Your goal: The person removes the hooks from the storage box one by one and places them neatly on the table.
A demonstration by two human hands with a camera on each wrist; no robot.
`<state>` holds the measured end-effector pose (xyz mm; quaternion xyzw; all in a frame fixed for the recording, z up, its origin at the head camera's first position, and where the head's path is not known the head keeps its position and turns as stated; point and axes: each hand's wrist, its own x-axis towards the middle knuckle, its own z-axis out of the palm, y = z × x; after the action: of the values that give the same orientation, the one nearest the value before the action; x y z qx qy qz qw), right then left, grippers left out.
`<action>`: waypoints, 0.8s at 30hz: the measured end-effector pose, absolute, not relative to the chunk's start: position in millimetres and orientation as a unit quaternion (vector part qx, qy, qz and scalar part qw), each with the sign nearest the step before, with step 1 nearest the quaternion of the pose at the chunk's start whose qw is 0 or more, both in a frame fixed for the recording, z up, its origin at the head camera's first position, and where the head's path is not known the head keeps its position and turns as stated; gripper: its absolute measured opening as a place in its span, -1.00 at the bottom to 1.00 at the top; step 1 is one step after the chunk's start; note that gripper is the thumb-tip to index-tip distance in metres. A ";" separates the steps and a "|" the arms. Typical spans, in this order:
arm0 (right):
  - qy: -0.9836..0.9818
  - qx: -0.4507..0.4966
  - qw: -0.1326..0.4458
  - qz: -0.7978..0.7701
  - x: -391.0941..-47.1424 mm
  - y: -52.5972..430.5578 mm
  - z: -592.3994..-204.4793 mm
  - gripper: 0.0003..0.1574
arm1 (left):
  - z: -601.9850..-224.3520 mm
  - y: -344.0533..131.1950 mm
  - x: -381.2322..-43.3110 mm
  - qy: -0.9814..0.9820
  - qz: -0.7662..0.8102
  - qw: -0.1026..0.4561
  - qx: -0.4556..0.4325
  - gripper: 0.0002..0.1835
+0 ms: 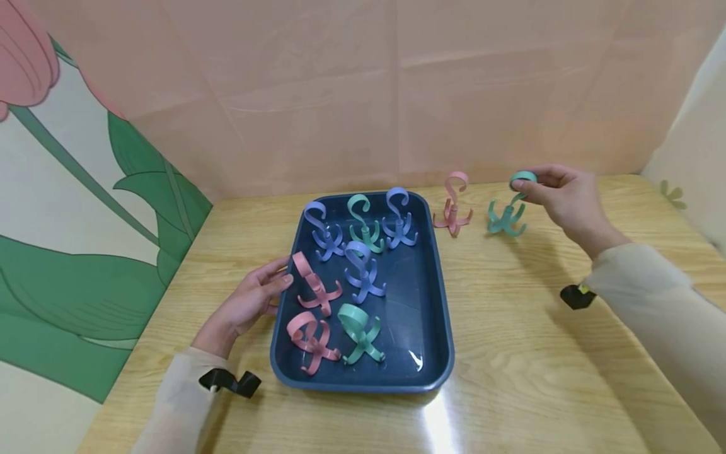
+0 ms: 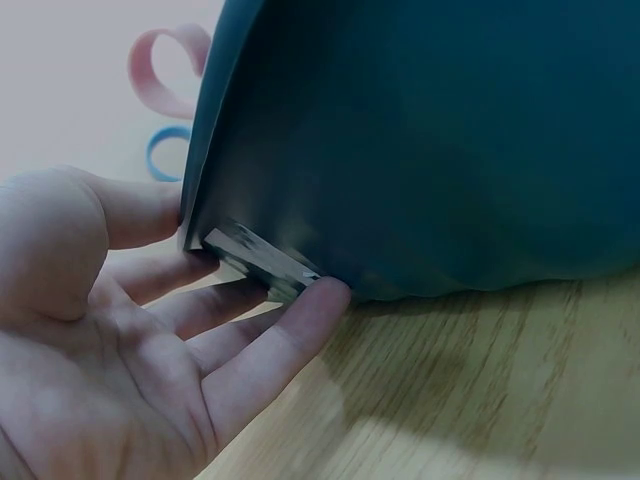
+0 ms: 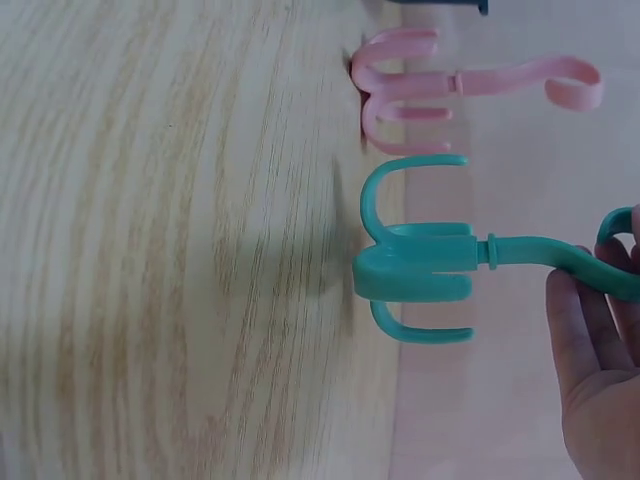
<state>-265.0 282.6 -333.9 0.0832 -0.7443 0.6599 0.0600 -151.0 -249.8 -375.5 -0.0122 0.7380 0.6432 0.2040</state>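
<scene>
A creased, pale pink sheet (image 1: 397,94) rose beyond both hands. Beneath them spread a light wood-grain surface (image 1: 510,378), and between them, nearer the left, lay a dark blue rectangular tray (image 1: 408,321). The left hand (image 1: 249,304) gripped the tray's edge, thumb at the rim and fingers against the outside. The right hand (image 1: 570,200) pinched the curled top of a green four-pronged plastic hook (image 3: 425,265), upright below the fingers; whether its prongs touched the surface could not be told. Left of the right hand, near the tray, stood a pink four-pronged plastic hook (image 1: 452,215). Right of the left hand, inside the tray, were three purple plastic hooks (image 1: 365,277), two green plastic hooks (image 1: 362,337) and two pink plastic hooks (image 1: 313,345)
</scene>
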 end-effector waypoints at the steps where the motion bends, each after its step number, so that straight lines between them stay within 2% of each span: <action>1: -0.749 0.080 0.058 0.655 -266.5 282.7 -334.8 -0.63 | -375.4 -249.8 -150.9 0.738 0.643 0.204 -0.013 -0.43; 7: -0.750 0.083 0.051 0.654 -275.2 281.7 -338.7 -0.59 | -375.4 -250.1 -151.1 0.739 0.643 0.202 -0.009 -0.43; 24: -0.705 0.105 0.025 0.701 -286.6 273.5 -344.8 -0.66 | -377.0 -250.2 -152.4 0.737 0.645 0.202 -0.008 -0.41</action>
<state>-286.6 273.5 -344.8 0.1046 -0.7055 0.7005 0.0250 -152.4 -250.2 -377.0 -0.0079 0.7370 0.6449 0.2021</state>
